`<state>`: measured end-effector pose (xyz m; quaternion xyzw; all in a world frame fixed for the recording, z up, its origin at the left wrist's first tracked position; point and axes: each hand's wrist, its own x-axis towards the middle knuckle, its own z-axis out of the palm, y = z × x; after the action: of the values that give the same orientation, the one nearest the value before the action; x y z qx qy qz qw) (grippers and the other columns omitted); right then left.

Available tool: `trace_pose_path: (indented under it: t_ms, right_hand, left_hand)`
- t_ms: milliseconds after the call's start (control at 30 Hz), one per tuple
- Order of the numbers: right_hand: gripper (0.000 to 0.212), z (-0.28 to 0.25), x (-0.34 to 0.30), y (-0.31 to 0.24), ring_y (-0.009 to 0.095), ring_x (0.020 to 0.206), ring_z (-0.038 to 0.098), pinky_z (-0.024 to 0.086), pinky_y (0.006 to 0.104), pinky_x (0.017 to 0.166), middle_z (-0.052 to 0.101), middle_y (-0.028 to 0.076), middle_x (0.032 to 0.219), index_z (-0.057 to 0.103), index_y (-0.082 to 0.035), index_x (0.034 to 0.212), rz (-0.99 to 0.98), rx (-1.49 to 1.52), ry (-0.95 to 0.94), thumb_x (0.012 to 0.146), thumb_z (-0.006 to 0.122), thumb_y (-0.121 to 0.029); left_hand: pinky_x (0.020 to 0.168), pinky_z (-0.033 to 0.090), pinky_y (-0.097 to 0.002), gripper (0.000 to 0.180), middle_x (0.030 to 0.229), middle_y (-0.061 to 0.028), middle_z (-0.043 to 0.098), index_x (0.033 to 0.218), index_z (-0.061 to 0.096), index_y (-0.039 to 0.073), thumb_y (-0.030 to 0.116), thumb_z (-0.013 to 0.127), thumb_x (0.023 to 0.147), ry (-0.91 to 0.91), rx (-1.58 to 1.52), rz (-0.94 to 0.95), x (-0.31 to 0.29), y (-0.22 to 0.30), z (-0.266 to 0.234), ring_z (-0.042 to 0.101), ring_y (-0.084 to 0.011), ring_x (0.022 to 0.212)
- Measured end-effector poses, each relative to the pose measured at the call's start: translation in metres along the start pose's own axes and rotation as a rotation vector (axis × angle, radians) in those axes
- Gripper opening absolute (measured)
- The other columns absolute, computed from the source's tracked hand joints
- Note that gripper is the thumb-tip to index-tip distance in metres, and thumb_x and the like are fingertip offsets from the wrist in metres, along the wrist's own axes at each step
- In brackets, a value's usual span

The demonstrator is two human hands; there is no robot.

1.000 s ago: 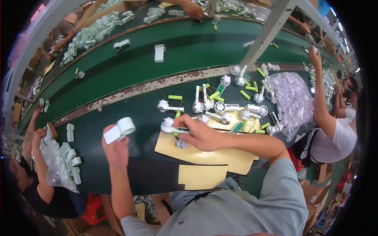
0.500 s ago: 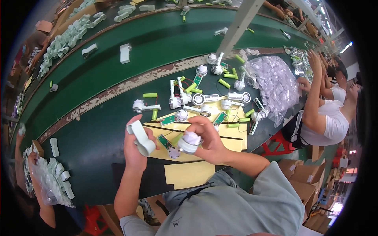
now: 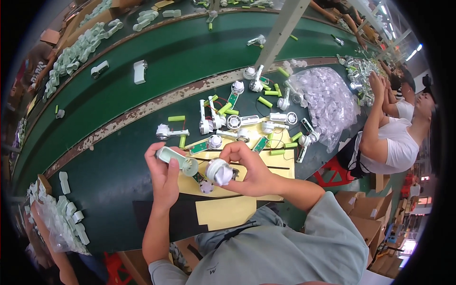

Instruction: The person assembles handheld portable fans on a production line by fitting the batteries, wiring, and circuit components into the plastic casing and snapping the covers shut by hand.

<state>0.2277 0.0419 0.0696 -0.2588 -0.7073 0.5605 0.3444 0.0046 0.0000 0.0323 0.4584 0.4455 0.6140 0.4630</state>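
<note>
- Holding a pale green handle piece [image 3: 172, 158] in our left hand [image 3: 164, 175], we keep the fingers wrapped around it; its round end points to the right, toward the other hand.
- Our right hand [image 3: 247, 168] is closed around a white round fan head [image 3: 219, 172], with the fingers curled over its top and the thumb under it.
- We see the two parts very near to each other, above the near edge of the table; whether they touch we cannot tell.
- Under our hands lies a yellow cardboard sheet [image 3: 280, 164] on the dark green table [image 3: 109, 175], and one more small white round part [image 3: 206, 186] rests on this sheet, just beside the fan head.
- Farther from us, on the table, many loose parts are spread: green cylinder batteries [image 3: 176, 118], green circuit boards [image 3: 199, 147] and white fan bodies [image 3: 168, 132].
- At the right of these parts we see a clear plastic bag [image 3: 327, 102] full of small white pieces.
- Beyond a worn pale strip, a green conveyor belt [image 3: 190, 52] runs across the far side, and a white block [image 3: 139, 71] lies on it.
- At the near left, a heap of pale green handle pieces [image 3: 66, 209] lies partly in clear plastic.
- At the right side another person in a white shirt [image 3: 396, 145] sits at the same table, with an arm raised toward the far side.
</note>
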Motion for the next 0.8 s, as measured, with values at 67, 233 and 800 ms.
trace_pose_path:
  t_ms: [67, 233, 800]
  right_hand:
    - [0.061, 0.004, 0.000, 0.000, 0.015, 0.084, 0.061, 0.048, 0.0300, 0.077, 0.062, 0.007, 0.098, 0.040, -0.004, 0.127, -0.052, -0.006, 0.032, 0.077, 0.075, -0.005]
    - [0.067, 0.009, 0.020, -0.023, 0.017, 0.094, 0.065, 0.055, 0.0319, 0.079, 0.060, 0.013, 0.107, 0.034, -0.005, 0.135, -0.098, -0.152, -0.104, 0.079, 0.071, 0.003]
    - [0.050, 0.032, 0.036, -0.005, 0.017, 0.086, 0.066, 0.056, 0.0290, 0.072, 0.055, 0.008, 0.098, 0.031, -0.009, 0.131, 0.106, 0.382, 0.156, 0.091, 0.056, 0.008]
  left_hand:
    - [0.086, 0.046, -0.0302, 0.040, 0.112, -0.0155, 0.058, 0.127, 0.028, 0.009, 0.005, 0.054, 0.097, -0.014, -0.092, 0.007, 0.000, 0.001, -0.001, 0.056, -0.0153, 0.097]
    - [0.076, 0.054, -0.0289, 0.033, 0.117, -0.0177, 0.059, 0.104, 0.036, 0.009, -0.002, 0.062, 0.089, -0.034, -0.219, -0.145, -0.007, -0.013, -0.005, 0.061, -0.0178, 0.096]
    - [0.079, 0.047, -0.0282, 0.048, 0.130, -0.0073, 0.054, 0.149, 0.035, 0.005, 0.013, 0.032, 0.102, -0.263, -0.530, -0.631, -0.009, -0.008, -0.004, 0.056, -0.0129, 0.101]
